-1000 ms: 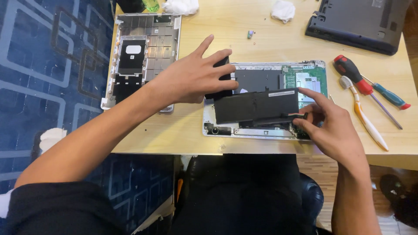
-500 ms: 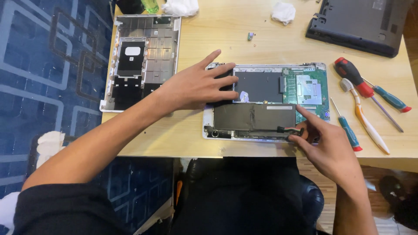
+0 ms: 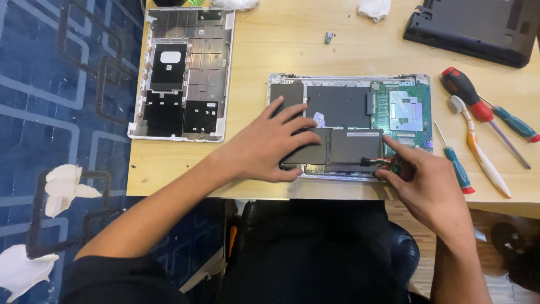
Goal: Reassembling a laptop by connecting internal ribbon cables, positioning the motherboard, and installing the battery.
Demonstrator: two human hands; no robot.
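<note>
Paper scraps [image 3: 64,188] are lying on the blue carpet [image 3: 56,84] at far left. On the wooden table [image 3: 292,45], a detached laptop cover [image 3: 185,73] is lying inside-up at the left. The left hand [image 3: 264,146] is reaching in from the near left, fingers spread and palm down, pressing flat on the left part of the black battery [image 3: 351,147]. The battery is sitting along the near edge of the opened laptop base [image 3: 349,101], which is lying at the table's middle with a green circuit board [image 3: 402,110] showing at its right end. The right hand [image 3: 427,186] is coming in from the near right, its fingertips [image 3: 394,147] pinching at the battery's right end where the coloured wires [image 3: 378,162] are meeting a connector. Right of the base, screwdrivers [image 3: 467,101] are lying side by side. At far right, a dark laptop [image 3: 478,28] is sitting closed.
</note>
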